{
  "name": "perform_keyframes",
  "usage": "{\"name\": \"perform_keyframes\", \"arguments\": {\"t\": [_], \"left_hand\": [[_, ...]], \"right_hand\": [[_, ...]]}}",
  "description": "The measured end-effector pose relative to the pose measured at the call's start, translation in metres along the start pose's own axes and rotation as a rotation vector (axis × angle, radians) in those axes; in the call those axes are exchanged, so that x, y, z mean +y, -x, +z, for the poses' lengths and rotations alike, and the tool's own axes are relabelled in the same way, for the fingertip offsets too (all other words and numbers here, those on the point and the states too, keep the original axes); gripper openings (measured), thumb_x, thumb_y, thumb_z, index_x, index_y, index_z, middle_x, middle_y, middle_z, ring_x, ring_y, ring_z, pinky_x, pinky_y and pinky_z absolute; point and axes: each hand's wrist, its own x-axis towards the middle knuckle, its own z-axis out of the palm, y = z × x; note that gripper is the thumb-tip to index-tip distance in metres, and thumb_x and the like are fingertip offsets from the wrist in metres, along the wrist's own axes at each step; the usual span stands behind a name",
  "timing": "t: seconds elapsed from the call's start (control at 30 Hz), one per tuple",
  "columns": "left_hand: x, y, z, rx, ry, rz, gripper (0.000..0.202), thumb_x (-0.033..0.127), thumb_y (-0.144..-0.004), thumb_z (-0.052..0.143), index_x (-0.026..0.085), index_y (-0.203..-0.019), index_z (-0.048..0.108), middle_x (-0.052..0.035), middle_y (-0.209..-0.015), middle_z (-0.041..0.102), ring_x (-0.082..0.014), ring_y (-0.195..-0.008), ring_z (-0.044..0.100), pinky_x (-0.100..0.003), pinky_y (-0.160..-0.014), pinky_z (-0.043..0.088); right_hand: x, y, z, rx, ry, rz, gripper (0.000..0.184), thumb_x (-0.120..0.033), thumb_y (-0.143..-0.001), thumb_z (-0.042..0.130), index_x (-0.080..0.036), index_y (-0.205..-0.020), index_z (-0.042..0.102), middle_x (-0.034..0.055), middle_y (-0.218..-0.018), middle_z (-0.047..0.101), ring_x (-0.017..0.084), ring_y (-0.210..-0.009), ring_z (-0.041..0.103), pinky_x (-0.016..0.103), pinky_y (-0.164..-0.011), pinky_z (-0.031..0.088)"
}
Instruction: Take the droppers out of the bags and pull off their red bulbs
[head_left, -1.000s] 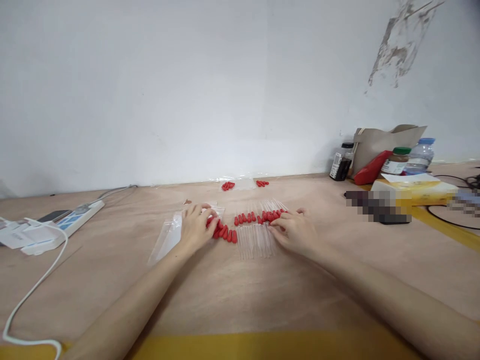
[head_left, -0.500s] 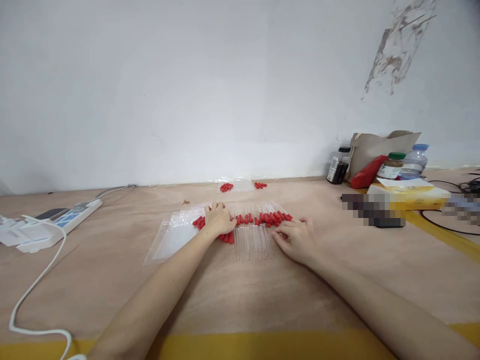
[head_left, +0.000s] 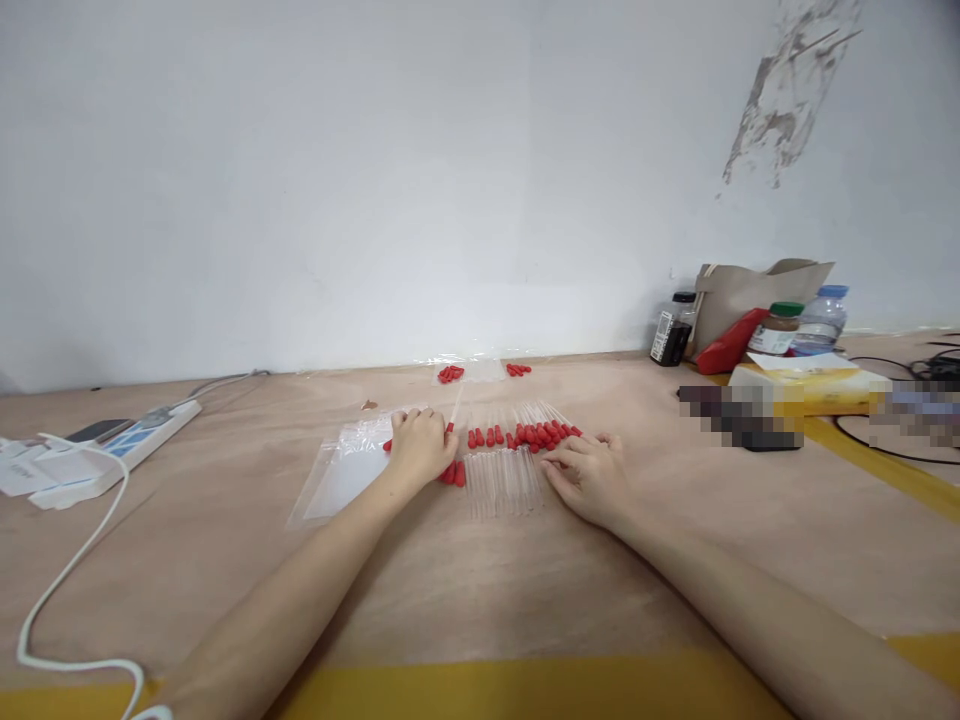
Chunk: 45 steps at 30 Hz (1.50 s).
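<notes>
Clear droppers with red rubber bulbs [head_left: 536,434] lie side by side on the table, their thin tubes pointing toward the wall. In front of them runs a row of bare clear tubes [head_left: 504,482]. My left hand [head_left: 420,445] is closed on a dropper [head_left: 451,428], its tube sticking up toward the wall. Loose red bulbs [head_left: 453,474] lie beneath and beside that hand, partly hidden by it. My right hand [head_left: 592,475] rests at the right end of the rows, fingers loosely bent and thumb apart, fingertips close to the bulbs and tubes.
Clear plastic bags [head_left: 330,480] lie left of my left hand. Further back is another bag [head_left: 484,370] with red bulbs beside it. A power strip [head_left: 120,455] with a white cable stands at the left. Bottles [head_left: 671,330], a pouch and a tissue pack [head_left: 810,385] stand right.
My left hand has shifted slightly left and turned, and a dropper's tube now shows upright beside its fingers. My right hand stays nearly in place.
</notes>
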Motion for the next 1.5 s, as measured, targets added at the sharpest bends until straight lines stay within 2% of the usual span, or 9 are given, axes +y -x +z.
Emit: {"name": "perform_keyframes", "arguments": {"t": [0.17, 0.33, 0.5, 0.8, 0.9, 1.03, 1.27, 1.4, 1.5], "left_hand": [[-0.013, 0.034, -0.004, 0.122, 0.057, 0.309, 0.013, 0.016, -0.077, 0.039, 0.017, -0.069, 0.048, -0.0036, -0.065, 0.058, -0.0178, -0.064, 0.053, -0.038, -0.076, 0.033], [-0.01, 0.054, 0.005, 0.258, 0.28, 0.452, 0.011, 0.015, -0.079, 0.043, 0.019, -0.068, 0.046, -0.0013, -0.073, 0.062, -0.0147, -0.072, 0.057, -0.035, -0.081, 0.033], [-0.002, 0.057, 0.008, 0.317, 0.423, 0.465, 0.009, 0.014, -0.078, 0.049, 0.019, -0.071, 0.046, 0.0002, -0.079, 0.064, -0.0127, -0.076, 0.058, -0.034, -0.082, 0.035], [0.009, 0.061, 0.004, 0.348, 0.459, 0.529, 0.009, 0.013, -0.078, 0.051, 0.019, -0.072, 0.048, 0.0009, -0.077, 0.065, -0.0121, -0.075, 0.058, -0.034, -0.082, 0.034], [0.011, 0.061, 0.002, 0.326, 0.454, 0.514, 0.004, 0.017, -0.079, 0.05, 0.019, -0.079, 0.053, -0.0008, -0.078, 0.066, -0.0135, -0.077, 0.058, -0.035, -0.082, 0.034], [0.012, 0.059, 0.0, 0.273, 0.414, 0.539, 0.019, 0.029, -0.08, 0.053, 0.02, -0.096, 0.058, -0.0044, -0.088, 0.066, -0.0178, -0.088, 0.056, -0.037, -0.085, 0.032], [0.015, 0.06, 0.0, 0.242, 0.392, 0.602, 0.015, 0.03, -0.083, 0.051, 0.02, -0.075, 0.059, 0.0005, -0.072, 0.065, -0.0149, -0.077, 0.055, -0.037, -0.085, 0.03], [0.005, 0.062, 0.0, 0.243, 0.387, 0.63, 0.013, 0.028, -0.083, 0.052, 0.02, -0.074, 0.059, 0.0012, -0.07, 0.064, -0.0143, -0.074, 0.055, -0.037, -0.083, 0.031], [-0.013, 0.064, 0.004, 0.252, 0.417, 0.531, 0.01, 0.023, -0.083, 0.051, 0.021, -0.077, 0.059, 0.0002, -0.071, 0.064, -0.0145, -0.073, 0.054, -0.036, -0.079, 0.035]], "right_hand": [[-0.004, -0.001, 0.004, 0.11, -0.06, -0.05, 0.029, -0.028, -0.079, 0.049, -0.02, -0.106, 0.057, 0.0067, -0.094, 0.057, 0.018, -0.09, 0.052, 0.033, -0.081, 0.031], [-0.013, 0.0, 0.004, 0.103, -0.084, -0.173, 0.043, -0.036, -0.078, 0.052, -0.018, -0.117, 0.049, 0.0099, -0.107, 0.053, 0.021, -0.099, 0.047, 0.036, -0.086, 0.034], [-0.024, 0.001, 0.004, 0.052, -0.032, -0.286, 0.031, -0.035, -0.08, 0.051, -0.023, -0.108, 0.057, 0.0066, -0.103, 0.059, 0.02, -0.096, 0.049, 0.039, -0.088, 0.029], [-0.027, 0.001, 0.012, 0.03, -0.001, -0.317, 0.02, -0.03, -0.085, 0.047, -0.024, -0.096, 0.062, 0.0, -0.074, 0.063, 0.014, -0.081, 0.05, 0.039, -0.091, 0.02], [-0.028, 0.002, 0.014, -0.01, 0.012, -0.329, 0.02, -0.029, -0.085, 0.045, -0.024, -0.09, 0.064, -0.0004, -0.07, 0.061, 0.013, -0.077, 0.048, 0.039, -0.092, 0.019], [-0.029, 0.003, 0.013, -0.02, -0.004, -0.357, 0.019, -0.027, -0.085, 0.044, -0.023, -0.085, 0.064, -0.0008, -0.067, 0.059, 0.013, -0.075, 0.047, 0.037, -0.091, 0.02], [-0.032, 0.006, 0.011, 0.0, -0.043, -0.408, 0.02, -0.027, -0.085, 0.044, -0.023, -0.077, 0.063, -0.0029, -0.058, 0.056, 0.012, -0.069, 0.045, 0.037, -0.09, 0.02], [-0.024, 0.008, 0.004, 0.005, -0.043, -0.418, 0.019, -0.026, -0.084, 0.045, -0.024, -0.076, 0.063, -0.0039, -0.056, 0.057, 0.011, -0.067, 0.046, 0.037, -0.09, 0.021], [-0.009, 0.007, -0.003, 0.056, -0.066, -0.308, 0.021, -0.023, -0.083, 0.046, -0.023, -0.073, 0.064, -0.0027, -0.061, 0.061, 0.012, -0.07, 0.048, 0.036, -0.089, 0.022]]}}
